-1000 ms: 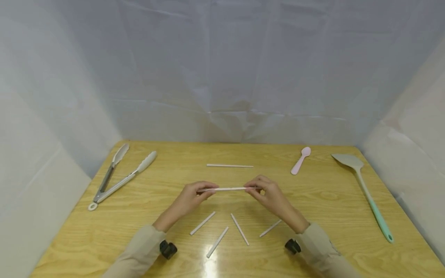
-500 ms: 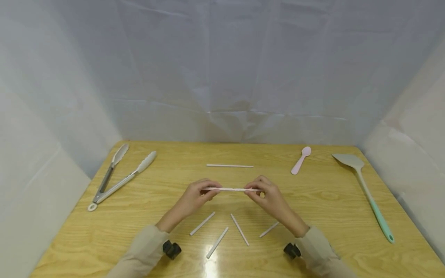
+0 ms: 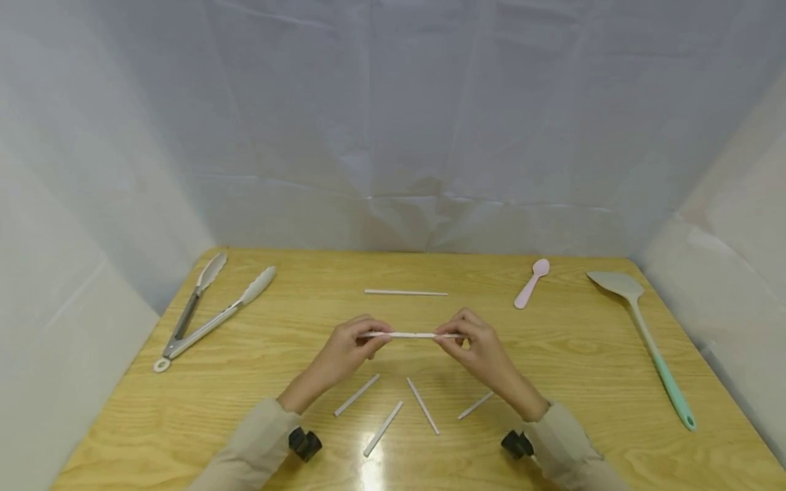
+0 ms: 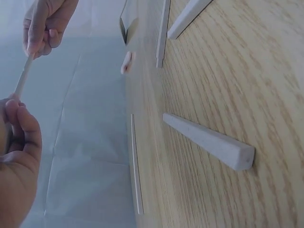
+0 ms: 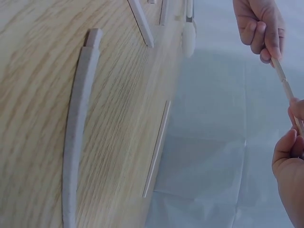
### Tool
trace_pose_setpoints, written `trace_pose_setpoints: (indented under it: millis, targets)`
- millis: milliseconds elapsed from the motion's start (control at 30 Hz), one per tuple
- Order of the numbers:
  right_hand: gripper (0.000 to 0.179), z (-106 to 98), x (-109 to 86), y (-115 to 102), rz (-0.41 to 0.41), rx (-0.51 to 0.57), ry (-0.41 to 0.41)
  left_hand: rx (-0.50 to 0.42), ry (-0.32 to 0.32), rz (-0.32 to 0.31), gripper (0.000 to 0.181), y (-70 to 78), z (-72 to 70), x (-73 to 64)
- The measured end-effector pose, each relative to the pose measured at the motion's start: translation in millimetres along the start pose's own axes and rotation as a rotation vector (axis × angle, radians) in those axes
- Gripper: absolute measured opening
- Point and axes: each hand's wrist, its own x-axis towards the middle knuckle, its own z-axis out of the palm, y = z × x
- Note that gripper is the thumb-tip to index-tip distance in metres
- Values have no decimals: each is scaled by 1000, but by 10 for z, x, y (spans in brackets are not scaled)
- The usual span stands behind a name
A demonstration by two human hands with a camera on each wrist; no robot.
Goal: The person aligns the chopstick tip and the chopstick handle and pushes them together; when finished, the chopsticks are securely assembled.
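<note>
Between my two hands a pale, thin chopstick (image 3: 405, 335) is held level above the table, made of two pieces that meet end to end. My left hand (image 3: 350, 348) pinches its left part between thumb and fingers. The right part is pinched by my right hand (image 3: 475, 344) in the same way. In the right wrist view a small notch shows at the joint of the chopstick (image 5: 284, 80). Below the hands lie several loose chopstick halves (image 3: 383, 429). One half (image 4: 209, 140) has a small hole in its thick end; another half (image 5: 78, 118) ends in a narrower stub.
A full-length chopstick (image 3: 405, 292) lies crosswise behind the hands. Metal tongs (image 3: 209, 327) lie spread at the left. A pink spoon (image 3: 531, 284) and a spatula (image 3: 645, 334) with a green handle are on the right. Pale sheeting (image 3: 393, 136) encloses the wooden table (image 3: 245, 423).
My left hand has shifted slightly right along the chopstick, and the exposed stretch between the hands is shorter than a second ago. The notch at the joint looks narrower than half a second ago.
</note>
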Motion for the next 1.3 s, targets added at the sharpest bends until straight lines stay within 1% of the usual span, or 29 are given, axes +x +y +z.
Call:
trace_pose_setpoints:
  millis: [167, 267, 400, 567, 800, 900, 1067, 1300]
  targets:
    - [17, -4, 4, -23, -11, -5, 6, 0, 21, 62, 11, 1, 10, -8]
    - [18, 4, 4, -29, -21, -5, 12, -4, 23, 84, 11, 2, 11, -15]
    - [16, 21, 2, -11, -33, -11, 15, 5, 29, 93, 10, -4, 15, -27]
    - [15, 28, 28, -19, -59, -14, 21, 20, 60, 119, 9, -4, 18, -30]
    - [18, 15, 84, -58, -101, -1, 36, 24, 82, 121, 9, 59, 9, -13]
    - [15, 7, 93, -78, -112, 5, 38, 22, 90, 128, 9, 77, 10, -11]
    - [6, 1, 87, -84, -123, 16, 40, 26, 91, 150, 9, 92, 15, -11]
    - [4, 0, 87, -67, -118, 4, 41, 41, 80, 166, 9, 81, 11, 12]
